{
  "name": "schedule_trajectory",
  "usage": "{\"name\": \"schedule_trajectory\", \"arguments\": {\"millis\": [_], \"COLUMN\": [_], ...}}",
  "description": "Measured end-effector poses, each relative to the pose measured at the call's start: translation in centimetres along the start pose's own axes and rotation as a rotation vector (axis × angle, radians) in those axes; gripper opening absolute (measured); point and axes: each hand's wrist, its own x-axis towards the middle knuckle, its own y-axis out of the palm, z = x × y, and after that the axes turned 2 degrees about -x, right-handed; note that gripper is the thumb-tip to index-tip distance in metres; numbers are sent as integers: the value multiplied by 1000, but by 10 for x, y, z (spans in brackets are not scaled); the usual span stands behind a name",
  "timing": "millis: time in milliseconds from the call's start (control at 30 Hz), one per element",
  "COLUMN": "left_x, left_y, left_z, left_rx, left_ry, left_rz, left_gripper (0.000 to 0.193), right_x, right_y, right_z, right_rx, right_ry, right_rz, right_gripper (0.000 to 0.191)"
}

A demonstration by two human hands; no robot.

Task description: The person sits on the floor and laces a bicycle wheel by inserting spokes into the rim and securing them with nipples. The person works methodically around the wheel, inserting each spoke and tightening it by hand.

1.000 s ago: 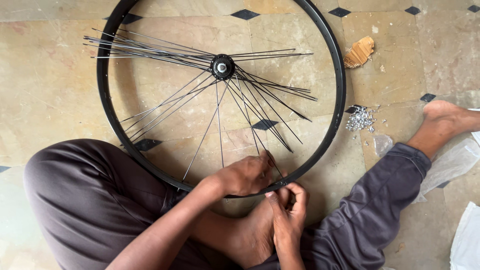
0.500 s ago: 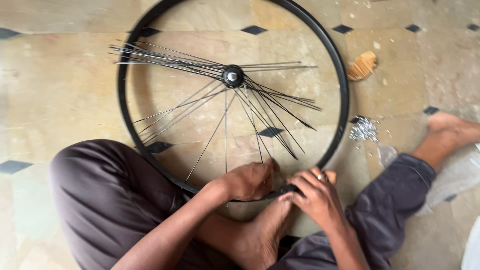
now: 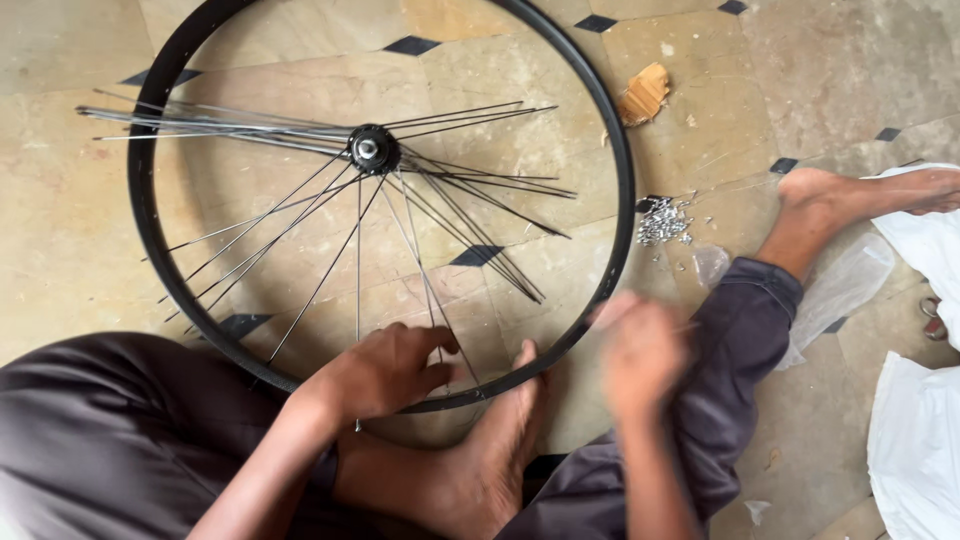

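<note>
Bicycle wheel rim (image 3: 160, 270) flat on floor, loose spokes (image 3: 440, 190) fanned from hub (image 3: 368, 149). Left hand (image 3: 385, 372) pinches near spoke at rim. Right hand (image 3: 640, 350) blurred, grip unclear. Risk: spoke slips free, hub shifts.

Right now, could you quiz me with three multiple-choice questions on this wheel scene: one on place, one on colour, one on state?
1. Where does the pile of small metal bits lie?
A. inside the rim
B. on the floor right of the rim
C. on the lap

2. What colour is the rim?
A. black
B. red
C. white

3. What is the left hand doing?
A. resting on the rim's near edge among the spokes
B. hanging in the air
C. holding the hub

Answers: 1 B, the pile sits outside the rim; 2 A, the hoop is black; 3 A, its fingers lie there.
</note>
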Motion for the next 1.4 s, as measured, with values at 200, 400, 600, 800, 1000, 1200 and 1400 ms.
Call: {"name": "schedule_trajectory", "arguments": {"millis": [200, 400, 600, 800, 1000, 1200, 1400], "left_x": [30, 50, 57, 56, 57, 54, 54], "left_y": [32, 77, 79, 81, 81, 81, 81], "left_z": [-23, -31, -26, -26, -27, -25, -25], "left_rx": [-852, -1019, -621, -698, -706, -689, -660], "left_ry": [58, 158, 68, 78, 53, 99, 40], "left_rz": [-117, -160, -260, -365, -355, -384, -352], "left_gripper": [36, 33, 29, 22, 21, 20, 22], "right_x": [58, 67, 18, -96, -110, -116, -113], "right_y": [35, 42, 18, 21, 42, 45, 44], "right_z": [-73, -79, -42, 44, 50, 59, 62], "right_rx": [-16, 120, 635, 803, 917, 924, 889], "right_ry": [516, 687, 585, 865, 907, 875, 823], "right_rz": [98, 208, 202, 9, -11, -24, -12], "right_gripper": [30, 7, 25, 21, 66, 70, 70]}}
